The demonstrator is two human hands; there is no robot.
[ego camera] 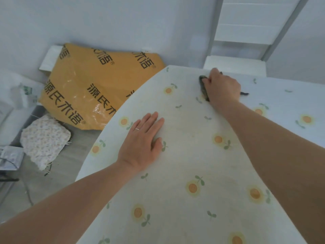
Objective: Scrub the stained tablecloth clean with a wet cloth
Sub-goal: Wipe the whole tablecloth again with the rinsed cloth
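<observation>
1. The fingers (207, 81) of the right hand (224, 88) are curled tight around a dark cloth (202, 86), pressing it down onto the sunflower-print tablecloth (184, 161). A thin dark tail of the cloth shows on the opposite side of the hand from the fingers.
2. The left hand (140, 143) lies palm-down on the tablecloth, well apart from the gripping fingers and nearer the person. Its fingers are straight and slightly spread, holding nothing, and one of them wears a ring (137, 129).
3. Between the two hands the tablecloth carries a faint yellowish discolouration. Whether the dark cloth is wet cannot be told.
4. The tablecloth's far edge runs just beyond the right fingers. Its left edge curves past just beside the left fingertips. To the right of the right hand, and back toward the person between both forearms, the tablecloth lies open and flat.
5. A white block (233, 65) sits just beyond the far edge, near the right fingers, with a white shelving frame (246, 23) rising behind it.
6. Left of the fingers and off the edge, an orange bag (84, 80) printed with black characters leans against the pale wall (105, 20).
7. Farther left and lower, a floral cushion (44, 138) rests above the grey floor (66, 166).
</observation>
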